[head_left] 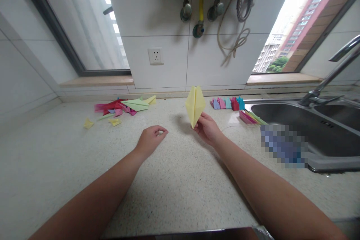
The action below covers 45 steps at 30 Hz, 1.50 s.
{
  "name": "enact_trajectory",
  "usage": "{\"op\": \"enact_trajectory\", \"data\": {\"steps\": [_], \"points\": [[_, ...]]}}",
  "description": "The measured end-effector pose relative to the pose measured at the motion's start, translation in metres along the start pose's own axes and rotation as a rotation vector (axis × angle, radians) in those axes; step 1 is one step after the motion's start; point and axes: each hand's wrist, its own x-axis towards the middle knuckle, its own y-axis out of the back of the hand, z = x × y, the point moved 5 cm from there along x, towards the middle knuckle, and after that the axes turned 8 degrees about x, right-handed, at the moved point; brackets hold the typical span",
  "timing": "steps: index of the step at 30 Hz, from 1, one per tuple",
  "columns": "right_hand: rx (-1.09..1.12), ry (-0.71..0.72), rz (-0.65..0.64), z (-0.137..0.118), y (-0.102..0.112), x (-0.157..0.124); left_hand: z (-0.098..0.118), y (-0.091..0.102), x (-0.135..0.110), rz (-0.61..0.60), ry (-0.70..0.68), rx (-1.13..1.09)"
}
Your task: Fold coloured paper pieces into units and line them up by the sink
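In the head view my right hand [208,129] pinches a yellow folded paper [195,105] by its lower tip. The paper stands upright in a long kite shape, with a crease down its middle and a split at the top. To its left, my left hand [151,139] hovers low over or rests on the countertop [174,191]; which one I cannot tell. Its thumb and fingertips come together with nothing visible in them, apart from the yellow paper.
A heap of folded papers, with a light green piece [136,104] on top, lies back left near small yellow pieces [114,122]. Small coloured paper figures [227,103] stand in a row back right. More folded paper [249,117] lies beside the steel sink [281,122]. A blurred object [281,144] sits nearby.
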Motion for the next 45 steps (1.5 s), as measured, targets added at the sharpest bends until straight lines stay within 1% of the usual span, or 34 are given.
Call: {"op": "enact_trajectory", "data": {"steps": [2,6,10,15,17,24,35,40,45], "points": [[-0.063,0.073,0.011,-0.0009,0.0035,0.0018,-0.0003,-0.0007,-0.0001,-0.011,0.009,0.002],[-0.268,0.238,0.050,-0.0053,0.0083,0.0034,-0.0002,-0.0018,-0.0003,-0.031,0.019,-0.012],[-0.343,0.293,0.012,-0.0075,0.0043,0.0006,0.0006,-0.0026,-0.0006,-0.056,0.027,-0.027],[-0.435,0.375,-0.081,-0.0085,-0.0005,-0.0031,-0.0002,-0.0031,-0.0010,-0.057,0.043,-0.028],[-0.432,0.377,-0.094,-0.0074,0.0004,-0.0027,-0.0005,-0.0036,-0.0010,-0.060,0.044,-0.031],[-0.513,0.371,-0.068,-0.0072,0.0031,0.0002,-0.0002,-0.0047,-0.0006,-0.101,0.069,-0.032],[-0.584,0.343,-0.020,-0.0075,0.0064,0.0009,0.0001,-0.0049,-0.0010,-0.104,0.069,-0.030],[-0.566,0.339,-0.049,-0.0065,0.0064,0.0010,0.0004,-0.0043,-0.0006,-0.100,0.066,-0.025],[-0.569,0.340,-0.050,-0.0063,0.0070,0.0012,0.0003,-0.0048,-0.0007,-0.102,0.065,-0.031]]}}
